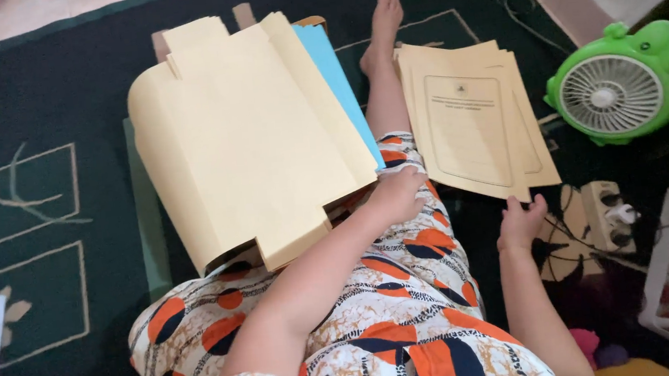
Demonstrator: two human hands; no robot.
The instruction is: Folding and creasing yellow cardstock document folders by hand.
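Left hand [396, 194] is clamped on the lower right edge of the folder stack [248, 139], which leans on the person's lap with a blue folder [336, 73] showing along its right side. Right hand [522, 223], fingers loosely apart, touches the near corner of the paper pile [471, 122] lying on the carpet [31, 176] just right of the stack. Green fan [623, 86] sits further right, beyond the pile.
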